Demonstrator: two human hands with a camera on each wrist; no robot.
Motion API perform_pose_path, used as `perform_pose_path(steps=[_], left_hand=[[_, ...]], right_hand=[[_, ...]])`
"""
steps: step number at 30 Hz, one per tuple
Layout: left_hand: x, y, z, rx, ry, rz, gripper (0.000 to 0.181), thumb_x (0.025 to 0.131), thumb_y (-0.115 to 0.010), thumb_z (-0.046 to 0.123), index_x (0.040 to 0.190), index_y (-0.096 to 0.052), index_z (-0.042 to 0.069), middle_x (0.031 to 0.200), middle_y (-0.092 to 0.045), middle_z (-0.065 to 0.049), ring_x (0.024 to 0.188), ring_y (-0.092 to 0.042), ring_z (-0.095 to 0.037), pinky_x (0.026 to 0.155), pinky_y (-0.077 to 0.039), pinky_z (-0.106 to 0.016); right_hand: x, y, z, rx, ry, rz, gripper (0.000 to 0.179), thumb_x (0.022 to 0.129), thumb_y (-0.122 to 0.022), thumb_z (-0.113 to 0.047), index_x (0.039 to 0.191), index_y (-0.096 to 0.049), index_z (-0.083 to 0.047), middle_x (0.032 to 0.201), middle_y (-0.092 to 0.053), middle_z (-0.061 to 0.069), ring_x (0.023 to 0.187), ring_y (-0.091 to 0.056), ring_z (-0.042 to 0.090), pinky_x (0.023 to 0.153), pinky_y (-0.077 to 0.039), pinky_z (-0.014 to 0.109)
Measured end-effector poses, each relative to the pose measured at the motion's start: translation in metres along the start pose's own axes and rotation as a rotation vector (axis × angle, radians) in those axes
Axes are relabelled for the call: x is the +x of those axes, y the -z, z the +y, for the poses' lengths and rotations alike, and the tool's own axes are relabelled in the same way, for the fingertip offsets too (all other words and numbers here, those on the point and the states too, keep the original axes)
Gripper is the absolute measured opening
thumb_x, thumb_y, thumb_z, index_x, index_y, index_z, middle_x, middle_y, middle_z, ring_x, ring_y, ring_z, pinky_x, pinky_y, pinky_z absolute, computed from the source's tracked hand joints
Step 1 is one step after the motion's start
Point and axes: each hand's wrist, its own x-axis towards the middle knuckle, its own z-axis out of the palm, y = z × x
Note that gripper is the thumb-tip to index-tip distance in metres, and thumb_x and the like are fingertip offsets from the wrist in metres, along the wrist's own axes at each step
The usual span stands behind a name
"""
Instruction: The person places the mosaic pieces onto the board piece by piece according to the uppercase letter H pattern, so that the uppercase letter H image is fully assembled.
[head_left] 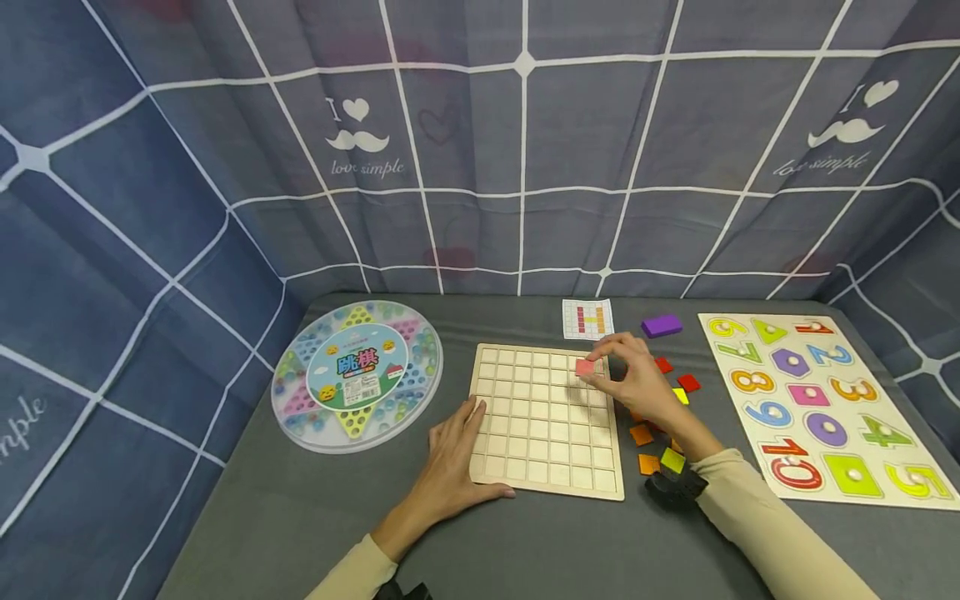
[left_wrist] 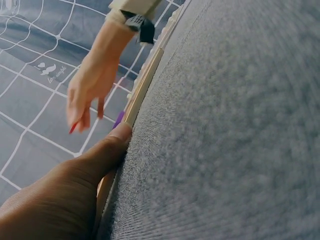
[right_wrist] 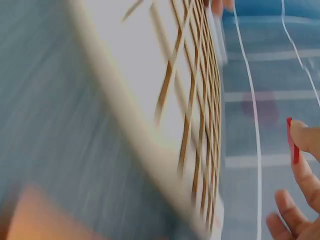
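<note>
A wooden grid board (head_left: 545, 421) lies flat on the grey cloth. My left hand (head_left: 453, 467) rests at its lower left corner, fingers along the left edge and thumb at the front edge. In the left wrist view the left thumb (left_wrist: 107, 150) touches the board's side. Above the board's upper right squares, my right hand (head_left: 633, 379) pinches a red square tile (head_left: 585, 367). The right wrist view shows that tile (right_wrist: 293, 141) edge-on between thumb and finger. Beside the board's right edge lie loose tiles, among them an orange tile (head_left: 649, 464) and a yellow-green tile (head_left: 672, 460).
Behind the board lies a small pattern card (head_left: 588, 319), with a purple block (head_left: 662, 326) to its right. A round Chinese checkers box (head_left: 420, 400) sits at left. At right is a number and shape puzzle board (head_left: 757, 354). A checked curtain (head_left: 480, 167) hangs behind.
</note>
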Motion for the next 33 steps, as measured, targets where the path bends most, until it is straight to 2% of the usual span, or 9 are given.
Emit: perform_pose_path(steps=[2,5,11,16,23,33], left_hand=[[0.000,0.000,0.000,0.003,-0.003,-0.001,0.126,0.056,-0.088,0.058,0.151,-0.031,-0.002,0.152,-0.034,-0.027,0.134,-0.043,-0.040,0.096,-0.032,-0.049],[-0.001,0.000,0.000,0.005,-0.004,-0.006,0.126,0.057,-0.088,0.058,0.151,-0.030,-0.002,0.152,-0.034,-0.027,0.135,-0.042,-0.039,0.097,-0.032,-0.049],[-0.001,-0.002,0.001,0.031,-0.007,-0.008,0.125,0.058,-0.088,0.058,0.151,-0.031,-0.002,0.152,-0.035,-0.027,0.136,-0.041,-0.038,0.097,-0.032,-0.049],[-0.001,0.000,0.002,0.042,-0.001,-0.014,0.124,0.058,-0.087,0.059,0.151,-0.032,-0.002,0.152,-0.035,-0.026,0.135,-0.042,-0.037,0.095,-0.032,-0.047],[0.001,0.002,0.000,0.035,0.007,-0.009,0.124,0.057,-0.087,0.060,0.151,-0.032,0.000,0.152,-0.035,-0.025,0.136,-0.041,-0.037,0.096,-0.032,-0.047],[0.000,0.002,0.001,0.031,0.007,-0.017,0.123,0.058,-0.088,0.058,0.151,-0.032,0.000,0.152,-0.035,-0.024,0.137,-0.040,-0.036,0.096,-0.032,-0.046]], right_hand=[[0.010,-0.017,-0.011,0.034,-0.011,-0.006,0.023,0.078,-0.083,-0.016,0.096,-0.070,-0.012,0.120,-0.054,0.015,0.120,-0.039,0.039,0.098,-0.022,0.066],[0.024,-0.040,-0.021,0.062,-0.054,-0.019,0.023,0.077,-0.084,-0.021,0.095,-0.070,-0.015,0.121,-0.054,0.013,0.120,-0.038,0.038,0.097,-0.016,0.065],[0.038,-0.070,-0.024,0.035,-0.175,-0.060,0.027,0.077,-0.084,-0.032,0.097,-0.071,-0.019,0.126,-0.049,0.013,0.124,-0.034,0.038,0.098,-0.011,0.063],[0.040,-0.078,-0.018,0.021,-0.233,-0.074,0.026,0.077,-0.084,-0.033,0.096,-0.071,-0.020,0.127,-0.048,0.014,0.124,-0.031,0.040,0.099,-0.005,0.061],[0.041,-0.082,-0.011,-0.020,-0.203,-0.076,0.026,0.077,-0.083,-0.036,0.096,-0.071,-0.023,0.125,-0.049,0.012,0.118,-0.033,0.039,0.096,-0.007,0.061],[0.039,-0.085,-0.011,-0.091,-0.159,-0.077,0.025,0.076,-0.084,-0.034,0.095,-0.073,-0.021,0.123,-0.049,0.015,0.120,-0.036,0.039,0.102,-0.005,0.061]])
